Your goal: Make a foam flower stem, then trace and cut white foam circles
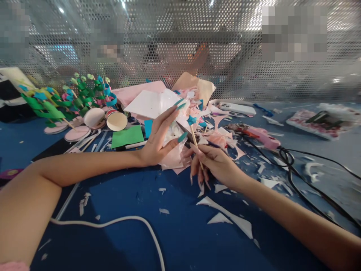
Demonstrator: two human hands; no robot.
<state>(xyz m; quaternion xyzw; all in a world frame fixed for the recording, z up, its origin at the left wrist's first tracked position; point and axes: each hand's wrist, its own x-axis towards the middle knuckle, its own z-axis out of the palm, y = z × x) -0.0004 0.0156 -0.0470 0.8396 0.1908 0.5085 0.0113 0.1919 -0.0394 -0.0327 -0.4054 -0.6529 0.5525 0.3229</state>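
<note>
My right hand (213, 162) pinches a thin wooden stick (194, 136) between thumb and fingers. A small blue paper star (191, 120) sits on the upper end of that stick. My left hand (163, 137), with long teal nails, is spread open over a heap of pink and white paper scraps (176, 160). Nothing shows between its fingers, though I cannot tell whether the fingertips touch the scraps. A folded white sheet (146, 103) lies behind the left hand. Beside its wrist is a green paper rectangle (127, 137).
Green paper stems with blue stars (42, 96) stand on round bases at left. A pink glue gun (263, 137) with a black cable (291, 177) lies at right. A white phone (237, 108) is behind. A white cable (113, 222) crosses the blue table, and perforated metal (169, 49) stands beyond.
</note>
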